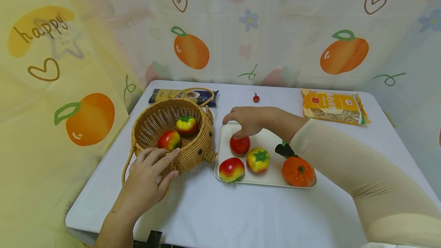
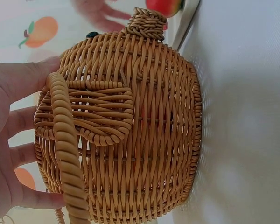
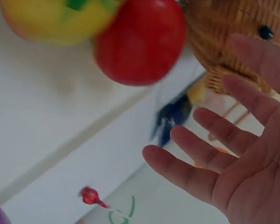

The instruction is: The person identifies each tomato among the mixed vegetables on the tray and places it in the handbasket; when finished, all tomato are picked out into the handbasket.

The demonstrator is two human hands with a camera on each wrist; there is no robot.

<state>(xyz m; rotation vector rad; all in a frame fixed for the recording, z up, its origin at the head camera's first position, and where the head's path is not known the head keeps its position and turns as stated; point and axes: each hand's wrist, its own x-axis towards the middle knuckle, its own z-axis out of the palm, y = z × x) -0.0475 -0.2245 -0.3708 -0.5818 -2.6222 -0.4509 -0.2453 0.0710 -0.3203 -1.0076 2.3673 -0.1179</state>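
My left hand (image 1: pixel 146 183) holds the near rim of a wicker basket (image 1: pixel 203 141), its fingers spread along the edge. Two red-and-yellow toy fruits, one at the front (image 1: pixel 169 140) and one farther back (image 1: pixel 187 126), lie inside. Over a cream tray (image 1: pixel 268 179) my right hand (image 1: pixel 249 119) reaches, fingers apart, right by a red toy fruit (image 1: pixel 240 146). In the right wrist view its palm is bare and the red fruit (image 3: pixel 142 42) lies off the fingertips. Beside that fruit sit a yellow one (image 1: pixel 257 160) and a red-and-yellow one (image 1: pixel 232 169).
A toy pumpkin (image 1: pixel 298 172) fills the tray's right end, next to a dark item (image 1: pixel 284 150) partly hidden by the sleeve. Behind the basket lies a blue-and-yellow packet (image 1: pixel 162 95). A yellow food bag (image 1: pixel 334 106) and a small red trinket (image 1: pixel 256 98) rest at the back.
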